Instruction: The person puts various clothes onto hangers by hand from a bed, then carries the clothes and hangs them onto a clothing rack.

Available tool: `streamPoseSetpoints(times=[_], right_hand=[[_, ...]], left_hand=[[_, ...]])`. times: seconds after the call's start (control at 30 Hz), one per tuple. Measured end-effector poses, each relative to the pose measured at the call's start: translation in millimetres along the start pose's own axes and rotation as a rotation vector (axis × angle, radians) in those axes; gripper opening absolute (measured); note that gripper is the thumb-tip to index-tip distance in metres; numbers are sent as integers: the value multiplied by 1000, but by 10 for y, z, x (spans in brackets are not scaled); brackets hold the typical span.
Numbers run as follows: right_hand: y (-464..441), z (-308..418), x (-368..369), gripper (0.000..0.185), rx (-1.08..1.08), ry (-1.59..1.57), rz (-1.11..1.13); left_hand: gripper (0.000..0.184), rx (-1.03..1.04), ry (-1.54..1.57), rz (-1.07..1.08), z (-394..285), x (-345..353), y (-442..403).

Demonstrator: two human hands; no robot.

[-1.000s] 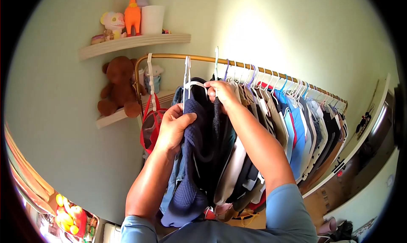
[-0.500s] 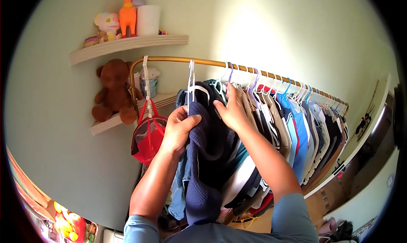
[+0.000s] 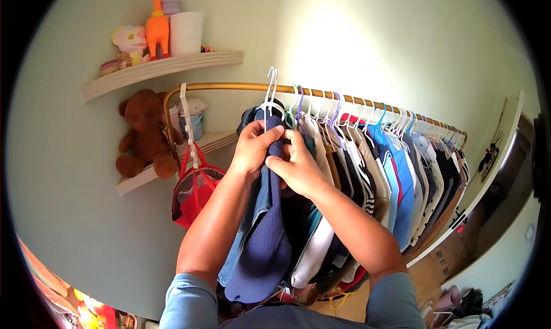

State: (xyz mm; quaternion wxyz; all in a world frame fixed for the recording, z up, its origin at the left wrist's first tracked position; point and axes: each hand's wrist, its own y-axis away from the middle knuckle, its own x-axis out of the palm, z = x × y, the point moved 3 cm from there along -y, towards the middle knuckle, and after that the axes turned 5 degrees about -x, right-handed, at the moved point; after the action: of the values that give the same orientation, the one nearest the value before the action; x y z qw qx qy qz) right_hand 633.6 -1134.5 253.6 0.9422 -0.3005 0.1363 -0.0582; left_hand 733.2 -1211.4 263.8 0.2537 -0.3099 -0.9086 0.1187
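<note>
A navy knitted garment [image 3: 265, 243] hangs in front of me from a white hanger [image 3: 271, 88], whose hook stands up beside the gold rail [image 3: 229, 86]. Near its top, my left hand [image 3: 256, 148] is closed on the knit, thumb across the front. Close by on the right, my right hand [image 3: 295, 165] also pinches the navy cloth, and the two hands almost touch. Behind the knit are blue denim [image 3: 232, 260] and dark clothes, partly hidden. To the right, many clothes such as a blue shirt [image 3: 406, 197] hang on the rail.
A red bag [image 3: 192, 200] hangs by a white strap at the rail's left end. Behind it, a brown teddy bear [image 3: 143, 134] sits on the lower shelf. The upper shelf [image 3: 166, 68] holds toys and a white container. An open doorway is at the right.
My right hand has left the clothes beside the knit and closed on the navy cloth next to my left hand. The white hanger's hook has moved right and up.
</note>
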Motion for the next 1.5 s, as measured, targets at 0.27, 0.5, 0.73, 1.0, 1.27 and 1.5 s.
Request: streamPoseSetpoints(times=[0.27,0.5,0.73,1.0,1.27,1.5], right_hand=[[-8,-368,-20,59,24,235,-83],[152,-171,-70,66,-192,696,10],[1186,450,-93,49,-440,682,-119],[3642,186,-507,25,301,507,-282],[6418,688,-743,22,774,413,-762],[8429,1395,-951,25,838,81,-1111]], left_hand=[[21,-51,-27,-164,579,-550,-541],[30,63,-242,-230,506,-544,-299],[36,533,-302,-309,312,-120,609],[12,106,-76,346,1335,1019,2067],[13,-675,-204,901,3232,2097,3830],[16,-904,-299,1287,3764,3826,5403]])
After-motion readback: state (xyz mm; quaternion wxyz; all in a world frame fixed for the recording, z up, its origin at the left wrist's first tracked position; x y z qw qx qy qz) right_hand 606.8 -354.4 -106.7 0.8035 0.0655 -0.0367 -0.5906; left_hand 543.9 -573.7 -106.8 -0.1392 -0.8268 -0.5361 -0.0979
